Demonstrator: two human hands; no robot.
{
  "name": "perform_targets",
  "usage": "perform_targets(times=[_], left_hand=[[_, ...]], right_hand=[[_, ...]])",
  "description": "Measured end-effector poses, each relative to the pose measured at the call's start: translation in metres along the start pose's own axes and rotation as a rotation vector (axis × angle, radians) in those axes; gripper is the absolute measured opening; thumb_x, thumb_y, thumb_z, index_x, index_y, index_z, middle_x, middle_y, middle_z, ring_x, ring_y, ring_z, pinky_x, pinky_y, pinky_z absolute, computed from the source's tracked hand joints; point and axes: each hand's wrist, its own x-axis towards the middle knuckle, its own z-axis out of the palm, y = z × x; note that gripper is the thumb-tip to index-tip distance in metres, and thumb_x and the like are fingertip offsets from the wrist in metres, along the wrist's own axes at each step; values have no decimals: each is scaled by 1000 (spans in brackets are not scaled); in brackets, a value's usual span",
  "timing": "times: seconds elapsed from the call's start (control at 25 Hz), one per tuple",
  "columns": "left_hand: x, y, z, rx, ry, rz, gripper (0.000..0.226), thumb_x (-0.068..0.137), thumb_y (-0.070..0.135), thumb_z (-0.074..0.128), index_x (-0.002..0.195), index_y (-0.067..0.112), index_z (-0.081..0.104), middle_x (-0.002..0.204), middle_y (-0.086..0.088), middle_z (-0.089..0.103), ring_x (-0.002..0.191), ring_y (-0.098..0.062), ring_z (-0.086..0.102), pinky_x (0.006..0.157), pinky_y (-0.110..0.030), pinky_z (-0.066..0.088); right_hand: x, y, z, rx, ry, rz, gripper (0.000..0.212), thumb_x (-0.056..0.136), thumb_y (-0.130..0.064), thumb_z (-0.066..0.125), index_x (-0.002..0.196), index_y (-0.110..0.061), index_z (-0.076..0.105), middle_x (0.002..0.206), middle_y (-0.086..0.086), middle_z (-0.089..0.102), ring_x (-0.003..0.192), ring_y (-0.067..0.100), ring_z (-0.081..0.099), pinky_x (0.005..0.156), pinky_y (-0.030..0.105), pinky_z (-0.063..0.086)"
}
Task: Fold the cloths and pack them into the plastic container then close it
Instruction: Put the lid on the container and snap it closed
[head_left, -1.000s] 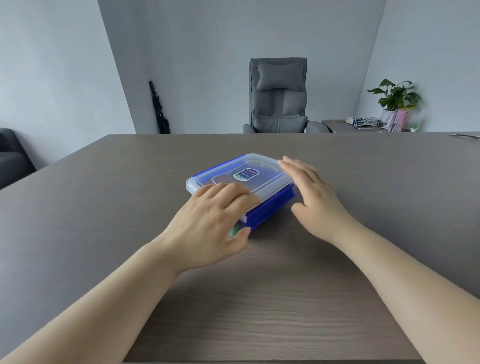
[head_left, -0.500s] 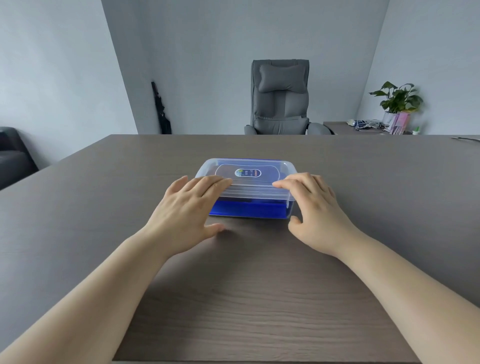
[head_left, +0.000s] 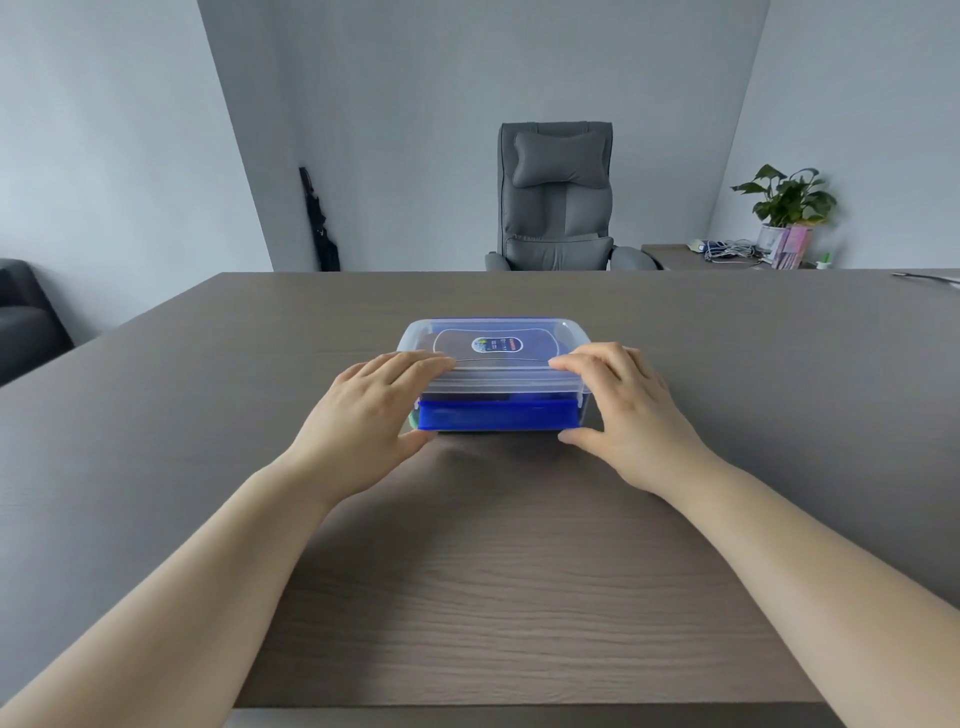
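Plastic container (head_left: 498, 400), lidded, between both hands (head_left: 363, 415) (head_left: 631, 415), fingers flat on lid, thumbs seemingly at its base

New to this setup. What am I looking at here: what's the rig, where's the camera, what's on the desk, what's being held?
There is no robot: a person works with two bare hands, and one wide-angle camera worn on the head looks forward and down at them. That is the only view.

On the grey-brown wood-grain table stands a clear rectangular plastic container with a blue clip flap, its lid on. Something blue shows through the near wall, probably the packed cloths, but I cannot tell for sure.

The left hand rests on the near left corner, fingers flat on the lid and thumb low by the base. The right hand mirrors it on the near right corner. Both press rather than grip.

Behind the table are a grey padded office chair and a green potted plant.
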Motion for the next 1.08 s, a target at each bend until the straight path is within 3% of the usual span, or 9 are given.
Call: perform_targets(times=[0.24,0.4,0.56,0.68,0.84,0.96,1.08], left_hand=[[0,-2,-3,-159,30,-31,51,87,50,61,136,37,50,136,14,55,125,-8,46,102,-25,35],[3,-1,-3,-223,90,-46,35,93,41,57,127,32,62,127,13,62,116,-10,53,95,-20,36],[5,1,-5,-266,148,-43,29,92,36,59,117,28,70,117,13,68,106,-10,57,89,-19,39],[7,4,-5,-295,185,-65,23,90,28,67,111,25,74,113,10,71,102,-9,60,89,-18,39],[11,12,-6,-284,259,-72,16,86,18,74,101,19,78,105,5,74,99,-4,60,90,-1,28],[8,18,-3,-363,264,-182,18,87,21,72,104,22,77,107,10,72,104,-7,61,93,-10,36],[11,20,4,-403,297,-319,31,93,34,61,123,25,64,126,12,60,119,-8,48,102,-24,35]], right_hand=[[0,7,-7,261,1,7,54,83,-38,69,134,-26,55,129,-10,52,120,13,42,102,24,31],[3,4,-7,352,75,51,38,88,-35,61,123,-22,66,119,-8,60,115,17,50,100,26,37],[7,3,-7,418,113,103,26,89,-28,64,114,-24,70,111,-10,63,109,11,50,96,12,33],[8,-1,-5,406,149,103,22,89,-23,66,109,-21,73,104,-10,65,102,12,52,91,16,37],[12,-6,-5,398,224,129,15,87,-16,69,100,-17,77,94,-7,68,92,16,54,81,22,42],[9,-8,-4,448,217,150,16,88,-18,69,102,-19,76,101,-7,66,99,15,56,88,25,43],[8,-5,-1,501,178,242,34,91,-33,62,124,-25,63,131,-4,52,125,12,47,102,28,37]])
